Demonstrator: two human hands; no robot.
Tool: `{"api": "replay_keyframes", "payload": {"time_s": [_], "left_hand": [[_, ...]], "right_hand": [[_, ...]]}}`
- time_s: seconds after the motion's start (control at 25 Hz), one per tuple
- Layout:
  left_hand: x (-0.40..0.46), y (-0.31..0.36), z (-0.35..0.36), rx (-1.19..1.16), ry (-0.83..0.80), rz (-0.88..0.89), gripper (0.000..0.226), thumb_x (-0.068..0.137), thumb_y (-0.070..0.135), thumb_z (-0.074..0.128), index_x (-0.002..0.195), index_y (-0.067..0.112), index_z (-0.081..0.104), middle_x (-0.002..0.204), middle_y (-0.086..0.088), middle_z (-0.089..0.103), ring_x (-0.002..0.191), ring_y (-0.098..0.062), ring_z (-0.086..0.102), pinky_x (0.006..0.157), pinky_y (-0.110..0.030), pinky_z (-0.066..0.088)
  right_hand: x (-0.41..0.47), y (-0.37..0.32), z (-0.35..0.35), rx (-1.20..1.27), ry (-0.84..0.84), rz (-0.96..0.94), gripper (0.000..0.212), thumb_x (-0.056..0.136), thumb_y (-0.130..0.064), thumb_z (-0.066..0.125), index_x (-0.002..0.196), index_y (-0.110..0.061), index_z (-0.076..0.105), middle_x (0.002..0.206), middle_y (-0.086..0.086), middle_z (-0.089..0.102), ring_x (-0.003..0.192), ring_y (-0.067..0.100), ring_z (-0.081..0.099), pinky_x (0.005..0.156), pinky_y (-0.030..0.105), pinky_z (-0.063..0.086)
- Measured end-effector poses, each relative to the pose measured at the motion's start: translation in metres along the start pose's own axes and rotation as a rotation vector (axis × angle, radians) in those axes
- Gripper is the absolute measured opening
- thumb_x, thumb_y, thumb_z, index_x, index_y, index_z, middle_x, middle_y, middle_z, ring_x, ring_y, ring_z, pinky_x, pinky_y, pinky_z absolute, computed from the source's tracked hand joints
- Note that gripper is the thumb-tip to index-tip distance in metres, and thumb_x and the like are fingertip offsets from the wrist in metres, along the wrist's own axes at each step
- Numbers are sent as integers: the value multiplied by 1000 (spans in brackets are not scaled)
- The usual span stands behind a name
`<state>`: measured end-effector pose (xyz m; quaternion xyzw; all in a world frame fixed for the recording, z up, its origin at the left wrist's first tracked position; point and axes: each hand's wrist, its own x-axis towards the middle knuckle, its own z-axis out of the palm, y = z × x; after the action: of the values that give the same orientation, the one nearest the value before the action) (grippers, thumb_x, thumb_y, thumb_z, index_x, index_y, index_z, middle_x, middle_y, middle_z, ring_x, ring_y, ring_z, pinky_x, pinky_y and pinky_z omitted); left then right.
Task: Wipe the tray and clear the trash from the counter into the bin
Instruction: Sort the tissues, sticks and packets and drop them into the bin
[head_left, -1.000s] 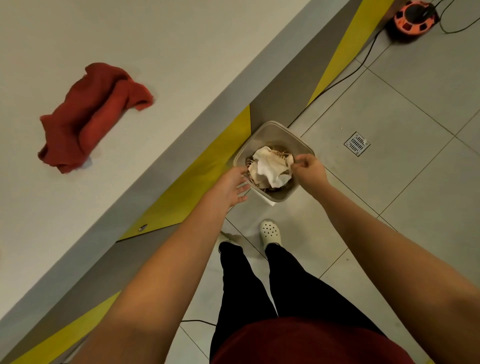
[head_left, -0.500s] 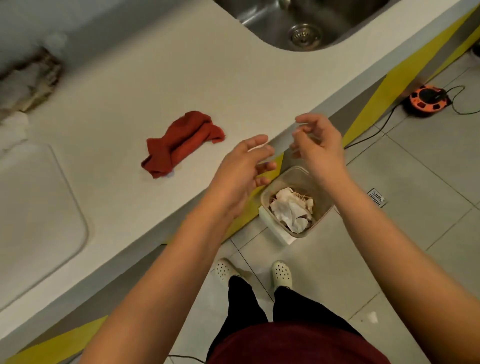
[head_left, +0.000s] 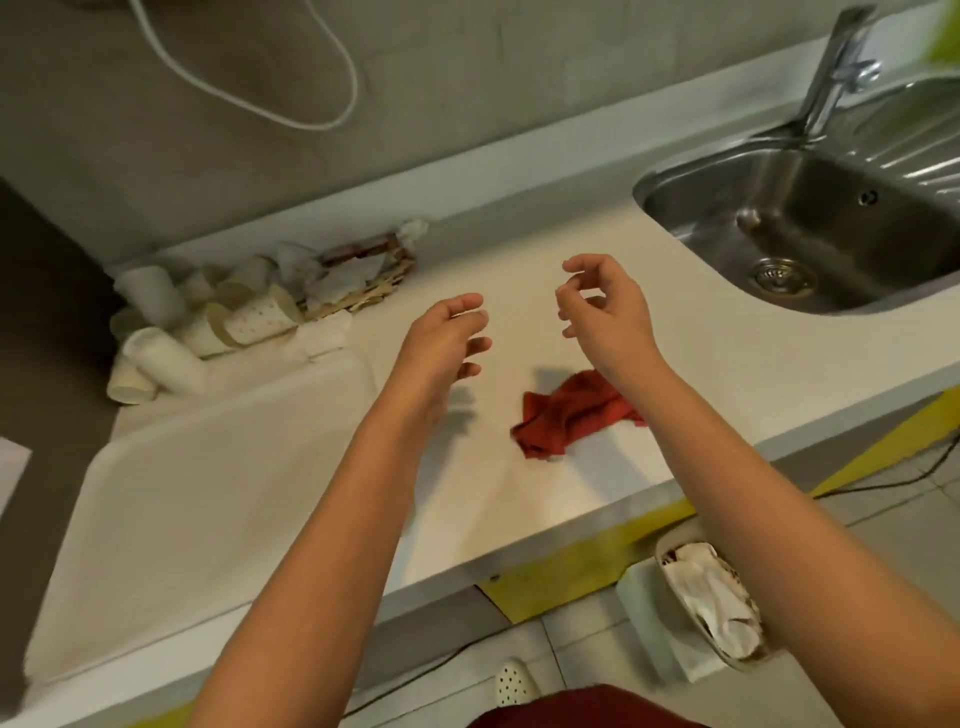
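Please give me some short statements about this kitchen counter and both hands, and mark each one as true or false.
1. The red cloth lies on the counter, and neither hand holds it. True.
2. The left hand grips a paper cup. False: it holds nothing, its fingers loosely bent above the counter.
3. The bin on the floor already has crumpled paper in it. True.
4. The paper cups lie inside the sink. False: they are piled at the back left of the counter, beside the white tray.
5. The right hand rests on the tap. False: it hangs over the counter, touching nothing.
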<state>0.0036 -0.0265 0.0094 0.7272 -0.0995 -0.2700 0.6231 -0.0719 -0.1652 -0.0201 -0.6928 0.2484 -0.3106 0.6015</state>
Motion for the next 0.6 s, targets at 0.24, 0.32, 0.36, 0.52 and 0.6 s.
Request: {"api": "replay_keyframes", "payload": {"time_s": [0.24, 0.32, 0.36, 0.52, 0.6], "left_hand": [[42, 4, -92, -28, 147, 27, 14, 90, 11, 54, 95, 24, 59, 84, 8, 58, 70, -10, 57, 57, -22, 42], [57, 4, -114, -4, 183, 36, 14, 91, 11, 53, 94, 24, 59, 84, 8, 58, 72, -9, 57, 58, -23, 42], [64, 3, -123, 5, 200, 34, 15, 91, 11, 53, 90, 25, 58, 84, 8, 58, 73, -9, 56, 60, -23, 43], [98, 2, -150, 86, 315, 23, 17, 90, 10, 53, 83, 24, 59, 84, 5, 60, 84, -14, 55, 69, -25, 44], [120, 4, -158, 168, 360, 32, 14, 90, 10, 54, 93, 18, 64, 93, 0, 63, 88, -13, 54, 74, -25, 43]], "right_hand": [[22, 8, 88, -148, -174, 5, 16, 87, -9, 56, 99, -20, 55, 92, 0, 54, 61, 13, 50, 61, 20, 42], [28, 17, 108, -228, -217, 6, 16, 87, -11, 56, 101, -20, 56, 97, 1, 53, 63, 10, 51, 60, 17, 40], [33, 23, 114, -271, -239, 7, 17, 88, -12, 56, 104, -19, 57, 99, 1, 53, 66, 11, 52, 61, 18, 40], [68, 40, 137, -430, -316, 28, 23, 89, -16, 56, 112, -15, 59, 109, 5, 54, 85, 19, 54, 76, 27, 42], [88, 44, 146, -488, -306, 7, 24, 89, -16, 56, 113, -13, 59, 112, 7, 55, 85, 18, 52, 78, 26, 40]]}}
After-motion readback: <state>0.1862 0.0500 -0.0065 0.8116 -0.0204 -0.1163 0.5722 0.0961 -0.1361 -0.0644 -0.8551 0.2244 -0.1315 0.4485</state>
